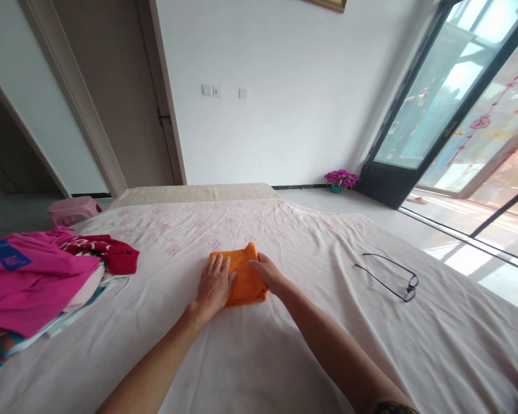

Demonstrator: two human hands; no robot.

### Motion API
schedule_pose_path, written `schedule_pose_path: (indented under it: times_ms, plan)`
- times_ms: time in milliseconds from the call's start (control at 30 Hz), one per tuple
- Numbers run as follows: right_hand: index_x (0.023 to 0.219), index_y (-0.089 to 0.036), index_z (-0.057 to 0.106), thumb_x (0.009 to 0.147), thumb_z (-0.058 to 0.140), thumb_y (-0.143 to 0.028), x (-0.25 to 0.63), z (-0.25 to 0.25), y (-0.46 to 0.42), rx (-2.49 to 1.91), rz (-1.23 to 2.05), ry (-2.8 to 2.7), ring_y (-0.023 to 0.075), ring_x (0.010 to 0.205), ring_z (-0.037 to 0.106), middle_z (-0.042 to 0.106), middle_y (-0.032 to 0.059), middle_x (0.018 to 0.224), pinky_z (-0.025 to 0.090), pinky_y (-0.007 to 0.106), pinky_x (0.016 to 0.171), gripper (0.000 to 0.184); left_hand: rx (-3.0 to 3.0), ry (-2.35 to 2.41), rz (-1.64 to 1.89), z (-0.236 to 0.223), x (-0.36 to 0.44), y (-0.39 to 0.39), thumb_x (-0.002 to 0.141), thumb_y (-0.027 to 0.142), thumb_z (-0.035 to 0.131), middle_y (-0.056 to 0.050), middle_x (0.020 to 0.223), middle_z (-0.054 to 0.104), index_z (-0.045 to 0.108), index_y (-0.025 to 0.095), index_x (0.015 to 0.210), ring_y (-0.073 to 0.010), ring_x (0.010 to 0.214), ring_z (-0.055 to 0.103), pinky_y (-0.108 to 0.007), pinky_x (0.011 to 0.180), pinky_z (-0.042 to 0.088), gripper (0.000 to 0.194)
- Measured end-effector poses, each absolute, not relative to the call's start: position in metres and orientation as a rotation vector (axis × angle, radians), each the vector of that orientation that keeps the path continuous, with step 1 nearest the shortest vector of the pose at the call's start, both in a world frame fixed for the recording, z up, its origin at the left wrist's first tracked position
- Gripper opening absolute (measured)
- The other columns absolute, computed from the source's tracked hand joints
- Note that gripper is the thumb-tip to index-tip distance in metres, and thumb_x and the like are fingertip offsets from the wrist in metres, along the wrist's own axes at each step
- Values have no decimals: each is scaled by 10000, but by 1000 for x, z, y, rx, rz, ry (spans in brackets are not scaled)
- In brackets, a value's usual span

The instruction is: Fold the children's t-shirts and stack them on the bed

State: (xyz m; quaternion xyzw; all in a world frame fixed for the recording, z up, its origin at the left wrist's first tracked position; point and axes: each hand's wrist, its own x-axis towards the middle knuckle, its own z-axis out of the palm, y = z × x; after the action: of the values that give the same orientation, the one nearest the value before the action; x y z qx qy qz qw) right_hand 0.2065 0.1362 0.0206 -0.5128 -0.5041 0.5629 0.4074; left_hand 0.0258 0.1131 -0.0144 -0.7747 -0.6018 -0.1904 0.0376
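A folded orange cloth (244, 279) lies in a compact rectangle on the bedsheet, with a small raised tip at its far right corner. Whether it is a garment or a towel I cannot tell. My left hand (214, 282) rests flat across the cloth's left side, fingers stretched out and slightly spread. At the right edge, my right hand (270, 273) grips the cloth with the thumb on top; its other fingers are partly hidden along the side.
To the left sits a heap of clothes, with a pink garment (38, 276) and a red one (121, 256). Black-framed glasses (410, 287) lie on the right of the pale floral bedsheet (328, 322). Beyond are a pink stool (73, 210) and purple flowers (342, 178).
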Motion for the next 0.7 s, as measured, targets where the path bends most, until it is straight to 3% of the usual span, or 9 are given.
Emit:
schedule_pose_path:
  times_ms: [133,233,300,433,700]
  plan:
    - [1284,-180,546,822,496,-199,216,21,139,-1691,855,-1652,260,1040,643,681,103,1148,497,386,895,465,-2378,-1847,-439,-13,24,109,977,467,345,-195,1517,422,456,113,1444,-369,1436,309,-534,1132,287,596]
    - [1455,-162,414,897,447,-214,214,26,134,-1782,325,-1903,278,1235,533,529,152,1404,416,416,1023,561,-2372,-1849,-417,-14,23,107,976,480,341,-190,1530,405,449,127,1450,-362,1450,278,-538,1133,278,601]
    - [1498,-150,363,951,402,-259,207,27,128,-1679,147,-2073,271,1367,406,414,141,1516,331,418,1111,559,-2366,-1850,-416,-16,23,107,974,477,350,-175,1527,414,465,142,1438,-348,1450,279,-529,1140,274,583]
    - [1523,-162,337,997,393,-396,195,16,117,-1509,106,-2357,260,1477,218,307,115,1586,153,441,1201,579,-2371,-1829,-472,-20,19,108,973,463,364,-161,1523,426,483,164,1424,-331,1444,296,-532,1133,294,554]
    - [1542,-229,306,1010,374,-474,214,-5,115,-1504,248,-2437,260,1490,187,236,104,1609,132,491,1195,589,-2441,-1819,-546,-17,8,100,942,397,447,-173,1535,404,475,178,1434,-351,1440,313,-558,1121,314,539]
